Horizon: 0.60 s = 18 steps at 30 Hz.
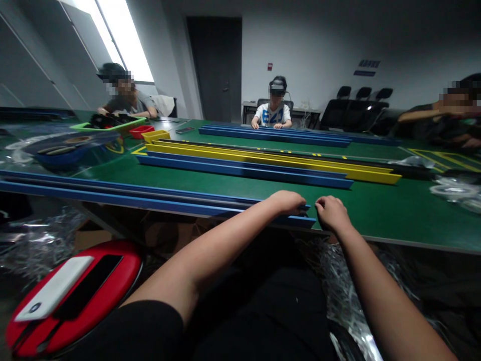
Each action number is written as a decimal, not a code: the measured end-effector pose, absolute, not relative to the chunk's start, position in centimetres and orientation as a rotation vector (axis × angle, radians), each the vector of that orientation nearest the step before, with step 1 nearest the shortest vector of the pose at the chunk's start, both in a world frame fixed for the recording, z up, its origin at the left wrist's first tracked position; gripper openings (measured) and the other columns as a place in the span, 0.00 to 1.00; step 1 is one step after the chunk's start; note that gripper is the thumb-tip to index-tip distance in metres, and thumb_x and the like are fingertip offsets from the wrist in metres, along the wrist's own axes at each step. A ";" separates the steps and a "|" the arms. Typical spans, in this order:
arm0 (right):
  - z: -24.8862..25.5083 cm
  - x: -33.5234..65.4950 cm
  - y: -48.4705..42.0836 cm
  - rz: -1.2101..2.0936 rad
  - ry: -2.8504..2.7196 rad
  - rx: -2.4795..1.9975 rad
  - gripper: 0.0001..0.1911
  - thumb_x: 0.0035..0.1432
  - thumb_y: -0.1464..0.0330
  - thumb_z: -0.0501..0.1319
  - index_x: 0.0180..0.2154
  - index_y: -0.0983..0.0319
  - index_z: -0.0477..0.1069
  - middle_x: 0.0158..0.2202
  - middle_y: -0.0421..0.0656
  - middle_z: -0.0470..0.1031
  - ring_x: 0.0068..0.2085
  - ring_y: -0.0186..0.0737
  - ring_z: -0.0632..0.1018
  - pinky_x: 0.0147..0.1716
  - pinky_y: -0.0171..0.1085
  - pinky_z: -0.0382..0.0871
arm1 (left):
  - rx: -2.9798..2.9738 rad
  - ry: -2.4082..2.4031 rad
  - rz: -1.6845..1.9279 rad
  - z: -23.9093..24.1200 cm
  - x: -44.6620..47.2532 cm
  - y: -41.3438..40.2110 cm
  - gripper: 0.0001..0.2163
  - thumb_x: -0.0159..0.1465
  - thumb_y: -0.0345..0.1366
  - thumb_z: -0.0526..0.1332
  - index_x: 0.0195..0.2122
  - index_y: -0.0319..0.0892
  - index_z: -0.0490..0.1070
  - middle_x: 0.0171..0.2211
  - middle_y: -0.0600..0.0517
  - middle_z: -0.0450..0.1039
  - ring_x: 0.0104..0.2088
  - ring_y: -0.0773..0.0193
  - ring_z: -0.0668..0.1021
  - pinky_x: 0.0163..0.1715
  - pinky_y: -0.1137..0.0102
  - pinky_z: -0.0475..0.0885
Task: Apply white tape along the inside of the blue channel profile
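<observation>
Across the near table edge lies a long blue channel (158, 199) with a dark strip (210, 199) along its inside. My left hand (288, 201) rests at its right end, fingers bent down into the channel and pressed together; their tips are hidden. Just past that end, my right hand (332, 210) hovers over or touches the green tabletop, its fingers curled closed toward the left hand. Whatever either hand pinches is too small or hidden to name. A small gap separates the two hands.
Beyond lie another blue channel (240, 169), yellow channels (270, 159) and more blue channels (274, 135). A blue tray (75, 158), a green bin (131, 123) and coiled clear plastic (456, 190) flank them. A red stool (128, 265) holds two phone-like slabs. Several people sit around the table.
</observation>
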State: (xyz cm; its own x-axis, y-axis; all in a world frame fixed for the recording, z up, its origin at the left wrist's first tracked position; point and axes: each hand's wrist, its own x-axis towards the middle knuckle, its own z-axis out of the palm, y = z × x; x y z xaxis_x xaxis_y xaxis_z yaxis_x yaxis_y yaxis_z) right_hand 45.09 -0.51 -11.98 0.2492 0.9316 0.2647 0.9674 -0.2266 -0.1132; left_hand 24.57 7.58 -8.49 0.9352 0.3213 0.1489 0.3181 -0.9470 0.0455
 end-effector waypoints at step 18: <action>-10.4 47.4 -0.3 -0.025 -1.633 -1.933 0.21 0.61 0.60 0.53 0.49 0.61 0.76 0.47 0.49 0.79 0.46 0.46 0.78 0.49 0.42 0.70 | 3.013 0.589 0.191 -7.6 24.1 7.0 0.09 0.60 0.41 0.61 0.40 0.46 0.76 0.39 0.48 0.80 0.37 0.58 0.80 0.29 0.71 0.66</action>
